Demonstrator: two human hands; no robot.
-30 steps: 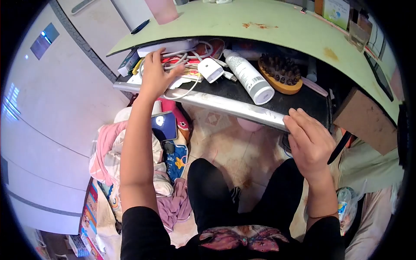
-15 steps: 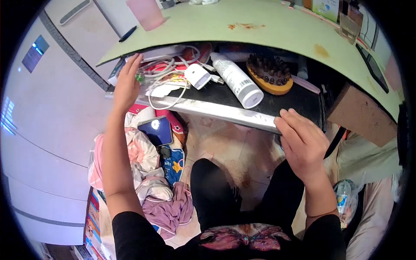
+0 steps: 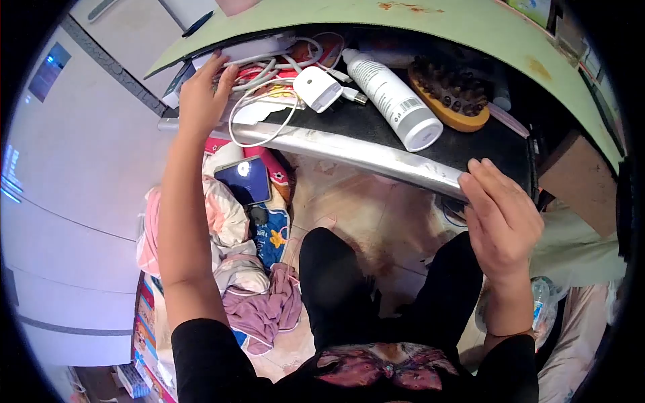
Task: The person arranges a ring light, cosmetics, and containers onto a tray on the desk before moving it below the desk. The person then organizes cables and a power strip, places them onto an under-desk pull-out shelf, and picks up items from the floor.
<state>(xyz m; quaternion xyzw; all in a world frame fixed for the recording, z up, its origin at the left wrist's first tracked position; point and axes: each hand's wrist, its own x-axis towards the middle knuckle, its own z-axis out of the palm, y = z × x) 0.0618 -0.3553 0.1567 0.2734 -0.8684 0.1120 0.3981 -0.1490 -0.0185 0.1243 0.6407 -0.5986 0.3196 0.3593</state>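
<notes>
A pull-out drawer (image 3: 376, 156) with a silver front edge stands open under the green desktop. My left hand (image 3: 207, 97) is at its left end, thumb spread from the fingers, beside a bundle of white cables (image 3: 265, 77); its fingertips are partly hidden. My right hand (image 3: 502, 218) grips the right end of the silver edge, fingers over the top and thumb out of sight. Inside the drawer lie a white charger plug (image 3: 317, 89), a white bottle (image 3: 393, 101) on its side and a yellow-backed brush (image 3: 451, 101) with dark bristles up.
Above the drawer is the green desktop (image 3: 316, 15), with a pen (image 3: 197, 24) at its left. Crumpled clothes (image 3: 259, 305) and a dark blue flat item (image 3: 243, 181) lie on the floor at left. A brown board (image 3: 581, 178) is right of the drawer.
The view has shifted, so the drawer appears higher. My left hand has moved in toward the cables, its thumb now spread. My right hand stays at the drawer's right edge.
</notes>
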